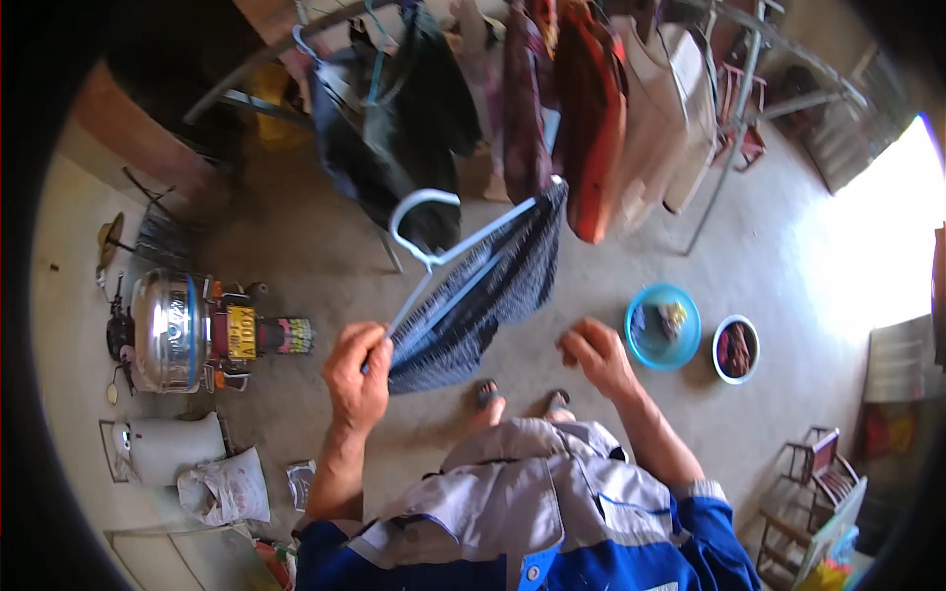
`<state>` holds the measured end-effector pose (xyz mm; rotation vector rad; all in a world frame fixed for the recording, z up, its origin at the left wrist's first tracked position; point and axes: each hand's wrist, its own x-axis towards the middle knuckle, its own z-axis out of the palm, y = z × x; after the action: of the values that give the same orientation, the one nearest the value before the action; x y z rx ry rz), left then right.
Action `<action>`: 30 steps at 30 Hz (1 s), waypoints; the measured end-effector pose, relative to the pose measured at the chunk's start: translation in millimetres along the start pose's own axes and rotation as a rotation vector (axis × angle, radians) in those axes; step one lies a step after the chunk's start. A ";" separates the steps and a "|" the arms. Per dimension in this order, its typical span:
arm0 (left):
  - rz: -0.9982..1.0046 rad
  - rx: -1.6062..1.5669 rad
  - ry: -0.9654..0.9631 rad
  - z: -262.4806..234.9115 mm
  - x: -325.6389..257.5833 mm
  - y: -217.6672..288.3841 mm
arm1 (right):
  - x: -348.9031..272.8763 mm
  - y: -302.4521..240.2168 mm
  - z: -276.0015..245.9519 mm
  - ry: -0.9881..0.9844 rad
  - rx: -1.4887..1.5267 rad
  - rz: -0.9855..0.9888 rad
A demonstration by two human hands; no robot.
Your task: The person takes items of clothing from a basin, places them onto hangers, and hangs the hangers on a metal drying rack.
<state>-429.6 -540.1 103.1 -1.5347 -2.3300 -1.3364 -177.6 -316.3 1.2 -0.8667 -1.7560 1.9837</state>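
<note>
A light-coloured plastic hanger (480, 239) hangs tilted in front of me, its hook up and to the left. Over it drapes a dark grey-blue patterned garment (473, 315), whose exact kind I cannot tell. My left hand (357, 379) is closed on the lower left end of the hanger and the cloth there. Apart from the garment, to its right, my right hand (596, 357) is in the air with curled fingers and nothing visible in them. Beyond, dark clothes (419, 118) and a red-orange garment (591, 128) hang in a row.
A metal drying rack (754, 59) spans the far side, with pale garments (655, 108) on it. To the right on the floor stand a blue basin (662, 360) and a white basin (753, 366), both holding cloth. A motorcycle (187, 332) and a sack (225, 488) are at left, chairs (823, 468) lower right.
</note>
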 end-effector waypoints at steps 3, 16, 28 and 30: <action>0.006 0.013 -0.013 -17.3 -13.4 3.4 | -21.0 54.7 -7.3 -0.025 -0.127 0.104; -0.440 -0.166 0.095 -18.3 -24.5 -13.7 | -63.1 173.5 -7.8 -0.264 -0.753 0.066; -0.421 -0.136 0.186 30.0 49.8 -9.3 | -77.6 174.8 -38.6 -0.159 -0.707 0.054; -0.379 -0.125 0.229 36.7 69.6 -10.6 | -82.3 175.3 -44.9 -0.147 -0.701 0.025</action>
<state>-458.6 -466.3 105.9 -0.9245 -2.5078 -1.6625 -63.5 -363.3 -154.7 -0.9523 -2.5962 1.4616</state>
